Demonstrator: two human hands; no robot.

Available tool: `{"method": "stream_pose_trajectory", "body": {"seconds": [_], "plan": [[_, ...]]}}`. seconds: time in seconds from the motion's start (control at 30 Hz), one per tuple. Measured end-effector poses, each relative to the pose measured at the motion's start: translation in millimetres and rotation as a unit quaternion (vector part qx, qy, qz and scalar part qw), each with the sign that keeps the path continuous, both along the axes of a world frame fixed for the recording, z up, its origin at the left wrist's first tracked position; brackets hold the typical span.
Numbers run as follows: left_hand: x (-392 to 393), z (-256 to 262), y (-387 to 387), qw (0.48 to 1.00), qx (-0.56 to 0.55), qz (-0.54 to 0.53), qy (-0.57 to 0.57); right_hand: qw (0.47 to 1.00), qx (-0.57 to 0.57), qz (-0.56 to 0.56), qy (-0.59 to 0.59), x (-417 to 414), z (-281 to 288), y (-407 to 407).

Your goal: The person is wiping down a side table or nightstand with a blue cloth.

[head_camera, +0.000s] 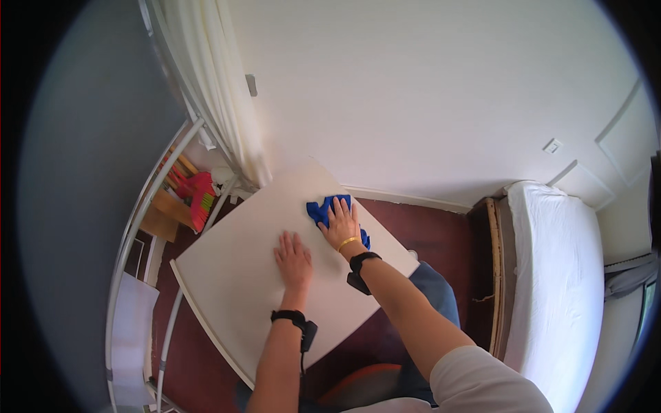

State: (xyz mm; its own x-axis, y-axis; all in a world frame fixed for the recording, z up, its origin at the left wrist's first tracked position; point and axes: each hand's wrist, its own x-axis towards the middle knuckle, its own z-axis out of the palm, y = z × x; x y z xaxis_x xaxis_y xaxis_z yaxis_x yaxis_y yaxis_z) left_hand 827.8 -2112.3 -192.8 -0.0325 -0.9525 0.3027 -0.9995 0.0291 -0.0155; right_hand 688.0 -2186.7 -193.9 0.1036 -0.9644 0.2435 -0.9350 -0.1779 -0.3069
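Note:
A blue cloth lies crumpled on the white tabletop, near its right edge. My right hand rests flat over the cloth with its fingers spread, pressing it against the surface. Part of the cloth is hidden beneath the palm, and a fold shows beside the wrist. To the left of the cloth, my left hand lies palm down on the bare tabletop and holds nothing. Each wrist wears a black strap with a small device; a yellow bracelet circles the right one.
A white metal frame curves along the left, with a pink and red item beyond it. A cream curtain hangs at the table's far corner. On the right stands a bed-like piece with a white cover. The floor is dark red.

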Motion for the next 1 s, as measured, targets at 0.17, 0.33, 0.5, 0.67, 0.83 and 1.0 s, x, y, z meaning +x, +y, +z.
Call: {"method": "stream_pose_trajectory", "body": {"seconds": [0.17, 0.33, 0.5, 0.67, 0.83, 1.0], "plan": [[-32, -7, 67, 0.998, 0.062, 0.009, 0.009, 1.0, 0.02, -0.014, -0.008, -32, -9, 88], [-62, -3, 115, 0.996, 0.07, -0.045, 0.039, 0.999, -0.022, -0.015, -0.019, -51, -9, 145], [-60, -7, 119, 0.998, 0.037, -0.034, 0.037, 0.999, -0.011, 0.042, -0.005, -59, -12, 161], [-70, 3, 124, 0.998, 0.04, -0.02, 0.037, 0.999, -0.003, -0.021, -0.024, -73, -18, 123], [-70, 9, 129, 0.999, 0.028, -0.008, 0.021, 0.999, -0.006, -0.042, -0.015, -68, -13, 76], [-74, 9, 127, 0.999, 0.046, 0.006, 0.019, 0.998, -0.02, -0.06, -0.013, -63, -11, 45]]}}
